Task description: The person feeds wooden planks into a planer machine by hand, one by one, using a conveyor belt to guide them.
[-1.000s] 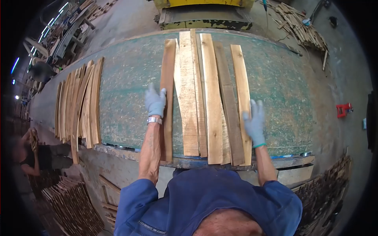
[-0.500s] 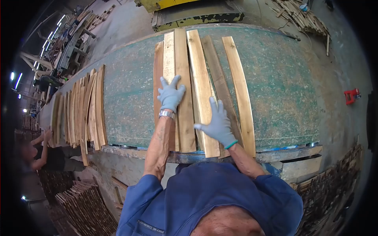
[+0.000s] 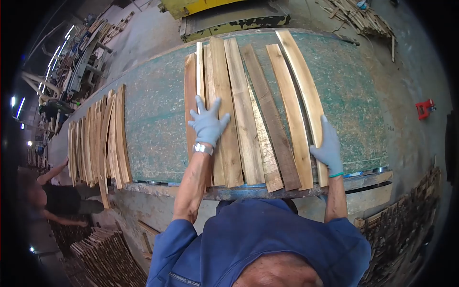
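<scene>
My left hand (image 3: pixel 209 125), in a grey glove, lies with spread fingers on the wooden boards near the middle of the green table. Beneath it are a brown board (image 3: pixel 224 95) and narrower strips beside it. My right hand (image 3: pixel 329 148), gloved too, grips the near part of a pale, slightly curved board (image 3: pixel 302 76), thumb at its left edge and fingers along its right. This board is rightmost in the row. To its left lie another pale board (image 3: pixel 290 105), a dark brown board (image 3: pixel 270 115) and a light board (image 3: pixel 245 110), side by side with narrow gaps.
A second group of boards (image 3: pixel 101 138) lies at the table's (image 3: pixel 153 110) left end, where another person's hand (image 3: pixel 65 161) touches it. Stacked wood (image 3: pixel 107 253) stands below left. A yellow machine (image 3: pixel 205 7) is beyond the table; a red tool (image 3: pixel 424 109) is at right.
My right hand has carried the pale board to the right, past the others. Boards under and beside my left hand have shifted apart, uncovering a light strip. The other person's arms have moved.
</scene>
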`<state>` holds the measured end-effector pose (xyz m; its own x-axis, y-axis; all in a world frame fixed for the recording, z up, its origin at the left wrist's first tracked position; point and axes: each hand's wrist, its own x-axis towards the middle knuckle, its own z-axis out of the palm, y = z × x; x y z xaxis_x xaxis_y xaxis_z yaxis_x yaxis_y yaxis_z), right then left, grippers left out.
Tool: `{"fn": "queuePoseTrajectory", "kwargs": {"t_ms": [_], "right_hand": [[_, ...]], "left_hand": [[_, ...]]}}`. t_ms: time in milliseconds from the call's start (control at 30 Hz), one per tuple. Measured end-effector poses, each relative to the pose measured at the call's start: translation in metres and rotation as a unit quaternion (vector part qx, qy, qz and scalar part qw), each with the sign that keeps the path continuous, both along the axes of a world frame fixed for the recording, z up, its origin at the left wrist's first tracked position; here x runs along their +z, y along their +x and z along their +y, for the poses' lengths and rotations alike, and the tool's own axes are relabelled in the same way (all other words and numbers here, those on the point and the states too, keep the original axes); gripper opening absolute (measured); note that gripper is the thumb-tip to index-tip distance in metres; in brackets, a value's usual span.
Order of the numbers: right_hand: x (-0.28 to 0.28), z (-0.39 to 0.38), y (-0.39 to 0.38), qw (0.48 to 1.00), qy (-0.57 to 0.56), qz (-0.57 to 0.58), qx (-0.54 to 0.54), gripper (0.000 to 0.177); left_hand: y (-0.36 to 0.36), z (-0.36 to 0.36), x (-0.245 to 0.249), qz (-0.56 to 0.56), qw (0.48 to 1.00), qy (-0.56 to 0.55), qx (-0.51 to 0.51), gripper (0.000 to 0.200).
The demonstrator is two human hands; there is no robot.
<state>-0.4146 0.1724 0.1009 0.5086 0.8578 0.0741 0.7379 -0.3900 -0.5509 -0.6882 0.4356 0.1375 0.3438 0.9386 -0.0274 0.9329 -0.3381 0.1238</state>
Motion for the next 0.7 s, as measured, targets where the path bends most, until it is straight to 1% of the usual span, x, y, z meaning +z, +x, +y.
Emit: {"fn": "queuePoseTrajectory", "kwargs": {"t_ms": [33,100,133,167,200,267,300,333,400,467,533,600,633,667,700], "right_hand": [[-0.016,-0.004,0.003,0.997,-0.014,-0.075,-0.016,0.092],[-0.051,-0.014,-0.002,0.973,-0.058,-0.219,-0.041,0.083],[-0.057,-0.010,-0.001,0.980,-0.035,-0.188,-0.053,0.079],[-0.064,-0.002,-0.001,0.986,-0.011,-0.156,-0.065,0.076],[-0.069,0.001,-0.006,0.990,0.009,-0.121,-0.076,0.072],[-0.075,0.005,-0.013,0.990,-0.002,-0.116,-0.076,0.066],[-0.076,0.009,-0.015,0.990,-0.003,-0.115,-0.075,0.063],[-0.076,0.012,-0.018,0.991,-0.005,-0.116,-0.069,0.061],[-0.078,0.013,-0.023,0.991,-0.009,-0.117,-0.060,0.059],[-0.084,0.015,-0.025,0.988,0.005,-0.142,-0.065,0.056],[-0.079,0.015,-0.032,0.985,-0.002,-0.152,-0.075,0.056],[-0.061,0.015,-0.051,0.975,0.035,-0.205,-0.080,0.057],[-0.050,0.022,-0.059,0.966,0.060,-0.238,-0.078,0.057],[-0.042,0.033,-0.077,0.980,0.064,-0.187,-0.023,0.059],[-0.034,0.043,-0.101,0.988,0.068,-0.135,0.032,0.061]], "left_hand": [[0.004,-0.004,-0.007,0.065,0.995,0.067,-0.042,0.069],[0.012,-0.014,-0.046,0.022,0.991,0.047,-0.120,0.062],[0.019,-0.021,-0.051,-0.004,0.987,0.038,-0.153,0.058],[0.017,-0.028,-0.053,-0.012,0.992,0.028,-0.124,0.057],[0.012,-0.029,-0.046,-0.018,0.993,0.013,-0.116,0.057],[0.002,-0.022,-0.032,-0.035,0.995,-0.014,-0.097,0.056],[-0.001,-0.020,-0.028,-0.010,0.996,-0.015,-0.088,0.053],[-0.006,-0.016,-0.033,-0.001,0.996,0.010,-0.084,0.049],[-0.025,0.000,-0.053,-0.018,0.995,0.041,-0.088,0.044],[-0.051,0.015,-0.049,0.012,0.991,0.091,-0.095,0.040],[-0.076,0.035,-0.037,0.096,0.987,0.099,-0.087,0.041],[-0.119,0.079,-0.045,0.014,0.993,0.048,-0.108,0.042],[-0.136,0.093,-0.049,0.043,0.989,0.082,-0.117,0.043],[-0.147,0.101,-0.046,0.048,0.991,0.067,-0.104,0.044],[-0.156,0.113,-0.045,0.045,0.992,0.076,-0.095,0.044]]}}
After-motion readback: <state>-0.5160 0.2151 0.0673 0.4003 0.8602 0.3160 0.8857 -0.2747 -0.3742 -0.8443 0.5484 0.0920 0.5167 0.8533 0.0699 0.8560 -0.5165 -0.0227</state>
